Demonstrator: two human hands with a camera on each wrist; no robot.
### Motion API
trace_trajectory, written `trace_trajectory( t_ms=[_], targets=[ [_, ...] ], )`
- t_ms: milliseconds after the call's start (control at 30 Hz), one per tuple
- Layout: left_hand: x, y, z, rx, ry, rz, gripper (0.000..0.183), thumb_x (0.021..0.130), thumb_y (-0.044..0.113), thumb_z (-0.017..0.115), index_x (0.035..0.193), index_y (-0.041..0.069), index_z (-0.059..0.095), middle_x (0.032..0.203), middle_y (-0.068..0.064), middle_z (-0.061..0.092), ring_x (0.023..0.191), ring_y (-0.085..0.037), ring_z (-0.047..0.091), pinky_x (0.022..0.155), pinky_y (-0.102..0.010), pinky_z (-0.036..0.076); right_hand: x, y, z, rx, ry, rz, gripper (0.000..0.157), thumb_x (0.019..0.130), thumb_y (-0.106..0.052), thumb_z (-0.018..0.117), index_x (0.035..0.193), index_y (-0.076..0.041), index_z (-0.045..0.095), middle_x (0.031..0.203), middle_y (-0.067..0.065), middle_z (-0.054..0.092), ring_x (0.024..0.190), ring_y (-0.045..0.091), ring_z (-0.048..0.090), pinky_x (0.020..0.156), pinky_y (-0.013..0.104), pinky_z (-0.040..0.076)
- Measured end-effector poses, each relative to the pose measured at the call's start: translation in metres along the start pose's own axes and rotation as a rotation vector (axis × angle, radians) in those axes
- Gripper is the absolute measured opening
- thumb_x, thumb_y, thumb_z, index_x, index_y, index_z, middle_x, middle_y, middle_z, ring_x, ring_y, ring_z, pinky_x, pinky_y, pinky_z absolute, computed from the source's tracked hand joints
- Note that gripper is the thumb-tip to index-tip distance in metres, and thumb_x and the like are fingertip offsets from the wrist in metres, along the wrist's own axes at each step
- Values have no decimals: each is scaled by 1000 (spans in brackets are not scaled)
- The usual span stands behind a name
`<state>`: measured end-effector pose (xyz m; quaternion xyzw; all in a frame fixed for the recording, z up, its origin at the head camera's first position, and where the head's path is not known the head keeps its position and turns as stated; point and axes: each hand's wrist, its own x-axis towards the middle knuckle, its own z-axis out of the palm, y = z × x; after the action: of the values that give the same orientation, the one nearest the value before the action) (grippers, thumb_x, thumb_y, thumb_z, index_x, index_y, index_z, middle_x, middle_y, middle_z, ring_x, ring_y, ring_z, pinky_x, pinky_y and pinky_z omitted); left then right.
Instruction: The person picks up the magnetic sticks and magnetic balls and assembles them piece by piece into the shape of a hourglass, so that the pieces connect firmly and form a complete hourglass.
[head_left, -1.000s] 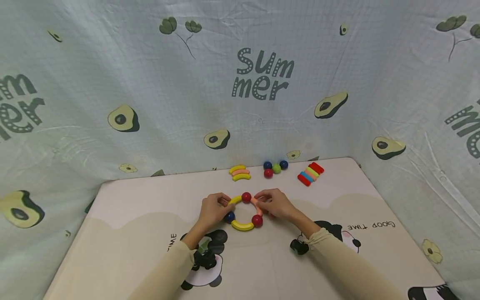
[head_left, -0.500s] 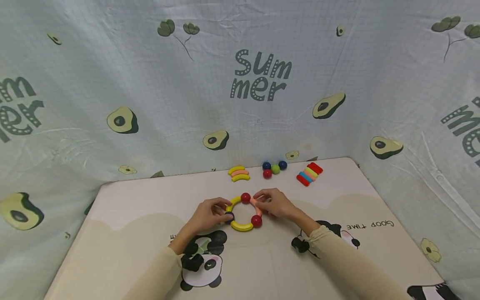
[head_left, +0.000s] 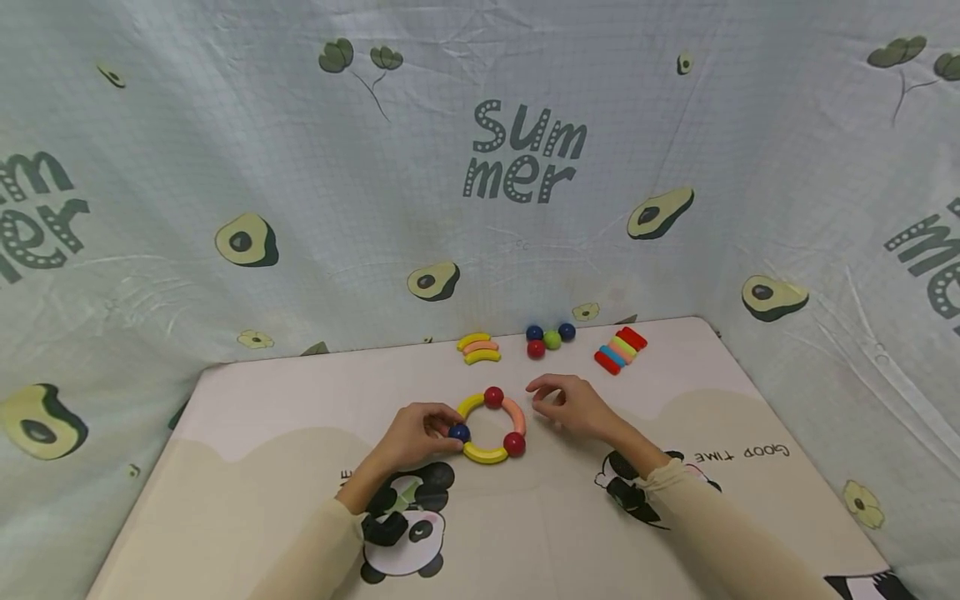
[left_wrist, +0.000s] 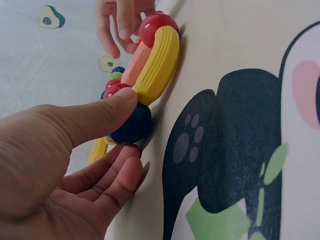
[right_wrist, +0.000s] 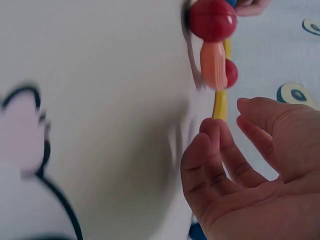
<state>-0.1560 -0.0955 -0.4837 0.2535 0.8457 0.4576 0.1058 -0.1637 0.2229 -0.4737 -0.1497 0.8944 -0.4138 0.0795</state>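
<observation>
A ring of balls and curved bars lies on the table. In the head view it has a blue ball (head_left: pixel 459 432) at left, one red ball (head_left: pixel 493 397) at the back and another red ball (head_left: pixel 514 444) at right. Between them sit a yellow bar (head_left: pixel 486 455) in front, a second yellow bar (head_left: pixel 469 404) and a peach bar (head_left: pixel 516 414). My left hand (head_left: pixel 416 435) pinches the blue ball, thumb against one side and fingers at the other. Just right of the ring, my right hand (head_left: pixel 573 406) holds nothing, its fingers loosely bent and apart from the peach bar.
Behind the ring lie yellow and peach bars (head_left: pixel 482 355), a cluster of blue, red and green balls (head_left: pixel 552 339), and a row of coloured straight bars (head_left: pixel 606 360). A printed cloth (head_left: pixel 360 292) hangs along the table's back edge.
My right hand has let go of the peach bar and moved right. My left hand has shifted from the upper-left yellow bar to the blue ball.
</observation>
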Motion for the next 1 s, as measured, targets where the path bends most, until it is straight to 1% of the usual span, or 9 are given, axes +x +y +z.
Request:
trace_trajectory(
  t_ms=[100, 167, 267, 400, 467, 600, 733, 867, 1000],
  targets=[
    [-1, 1, 1, 13, 25, -7, 30, 85, 11, 85, 113, 5, 75, 98, -3, 71, 83, -16, 62, 74, -23, 54, -3, 7, -13, -84, 80, -59, 28, 97, -13, 72, 124, -9, 70, 107, 4, 72, 81, 16, 63, 70, 28, 56],
    [-2, 1, 2, 21, 35, -13, 30, 85, 11, 85, 113, 5, 76, 97, -3, 71, 83, -16, 62, 74, -23, 54, -5, 11, -25, -146, 135, -103, 29, 96, -12, 73, 125, -9, 70, 110, 7, 72, 84, 17, 65, 74, 31, 57],
    [-2, 0, 3, 24, 38, -24, 30, 85, 11, 85, 113, 6, 76, 97, -2, 71, 83, -15, 61, 74, -22, 53, -6, 21, -45, -231, 205, -156, 31, 94, -8, 74, 125, -6, 70, 113, 12, 71, 90, 23, 65, 78, 40, 58],
    [-2, 0, 4, 18, 36, -24, 30, 86, 12, 84, 114, 6, 76, 98, -2, 70, 83, -16, 61, 74, -22, 54, 0, 37, -74, -322, 262, -172, 32, 93, -5, 75, 124, -2, 70, 117, 18, 71, 99, 35, 66, 87, 53, 55],
    [-2, 0, 4, 15, 36, -22, 29, 86, 11, 84, 113, 5, 76, 98, -2, 70, 84, -16, 62, 75, -22, 54, 5, 47, -87, -341, 278, -157, 32, 93, -4, 74, 123, 1, 69, 119, 22, 70, 103, 39, 64, 90, 57, 52],
    [-2, 0, 4, 20, 33, -19, 29, 86, 12, 84, 113, 6, 75, 99, -2, 70, 84, -16, 61, 76, -22, 54, 15, 65, -109, -367, 295, -68, 34, 94, -5, 73, 126, 4, 67, 123, 27, 66, 112, 45, 59, 99, 62, 43],
    [-1, -1, 5, 24, 32, -20, 29, 86, 12, 84, 113, 6, 75, 100, -2, 70, 84, -15, 61, 76, -23, 54, 22, 79, -127, -415, 265, 20, 36, 95, -7, 71, 128, 6, 64, 129, 29, 63, 118, 48, 53, 103, 63, 36],
    [-2, -2, 5, 24, 39, -29, 29, 86, 12, 84, 113, 7, 76, 99, -1, 70, 83, -15, 61, 75, -22, 54, 27, 85, -141, -399, 173, 92, 37, 98, -7, 66, 132, 7, 61, 128, 31, 60, 114, 49, 55, 100, 61, 42],
    [-3, -1, 4, 15, 41, -31, 29, 86, 13, 85, 113, 7, 76, 97, -1, 70, 82, -15, 61, 75, -22, 54, 33, 88, -149, -362, 97, 187, 34, 102, -9, 60, 134, 4, 59, 126, 32, 58, 109, 47, 54, 94, 59, 48]
  ],
)
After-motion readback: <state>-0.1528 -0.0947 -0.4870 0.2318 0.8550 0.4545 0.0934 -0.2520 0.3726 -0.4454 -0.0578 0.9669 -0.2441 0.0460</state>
